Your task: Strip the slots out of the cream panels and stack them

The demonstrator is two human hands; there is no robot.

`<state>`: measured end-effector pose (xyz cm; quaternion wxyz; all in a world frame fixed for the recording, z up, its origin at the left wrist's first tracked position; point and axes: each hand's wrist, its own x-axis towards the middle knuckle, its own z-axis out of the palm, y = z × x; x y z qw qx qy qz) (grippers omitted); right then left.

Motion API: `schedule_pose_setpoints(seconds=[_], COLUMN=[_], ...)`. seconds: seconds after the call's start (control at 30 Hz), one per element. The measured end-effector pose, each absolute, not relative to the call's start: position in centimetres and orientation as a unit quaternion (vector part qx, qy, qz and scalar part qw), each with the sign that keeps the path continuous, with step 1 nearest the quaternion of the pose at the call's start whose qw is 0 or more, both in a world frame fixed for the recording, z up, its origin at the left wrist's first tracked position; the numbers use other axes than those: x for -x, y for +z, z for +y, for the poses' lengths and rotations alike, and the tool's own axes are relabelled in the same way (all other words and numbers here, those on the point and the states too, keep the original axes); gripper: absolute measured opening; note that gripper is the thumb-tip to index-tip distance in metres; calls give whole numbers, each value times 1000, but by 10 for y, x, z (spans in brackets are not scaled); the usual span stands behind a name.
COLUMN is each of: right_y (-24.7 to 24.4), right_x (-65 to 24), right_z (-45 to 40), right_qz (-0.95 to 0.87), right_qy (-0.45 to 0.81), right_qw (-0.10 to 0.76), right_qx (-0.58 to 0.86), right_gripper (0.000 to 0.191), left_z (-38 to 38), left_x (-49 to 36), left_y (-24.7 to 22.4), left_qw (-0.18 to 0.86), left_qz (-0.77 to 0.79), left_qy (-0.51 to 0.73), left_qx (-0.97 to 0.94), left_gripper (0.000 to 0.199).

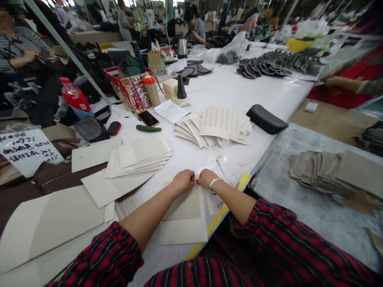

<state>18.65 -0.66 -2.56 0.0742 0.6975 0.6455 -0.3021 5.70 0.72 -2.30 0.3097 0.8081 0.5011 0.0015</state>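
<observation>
Now left hand [183, 181] and right hand [207, 179] nearly meet, fingers curled closed, anything pinched hidden from me; card [184, 232] stretches lengthwise nearward.

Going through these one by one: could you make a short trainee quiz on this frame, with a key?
1. True or false: the pale bracelet is on the left wrist.
2. Which lies nearest the long green object? A) the kettle B) the phone C) the red-capped bottle
3. Where are the left hand and right hand relative to each other?

Key:
1. False; it is on the right wrist.
2. B
3. Close together, fingers bent, at the far end of the pale sheets before the person; anything pinched is too small to make out.
</observation>
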Motion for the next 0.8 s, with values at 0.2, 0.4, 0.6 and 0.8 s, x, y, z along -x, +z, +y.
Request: schedule_pose_setpoints(seconds=[0.2, 0.4, 0.6, 0.8], right_y=[-27, -27, -23, -16], right_x=[-188, -191, -177, -168], right_z=[-25, -41, -21, -24], right_qz=[657, 699, 763, 758], right_qy=[-267, -240, -235, -254], right_qw=[22, -81, -45, 43], right_qx=[-705, -669, -601, -599], right_gripper=[27, 23, 21, 14], left_z=[-18, -44, -41, -37], left_x=[-29, -2, -3, -14], left_y=[-19, -27, -21, -14], left_qw=[332, 219, 156, 123], left_qz=[481, 418, 348, 358], left_qy=[101, 81, 6, -60], left_qx=[-805, -878, -924, -924], left_gripper=[36, 36, 49, 54])
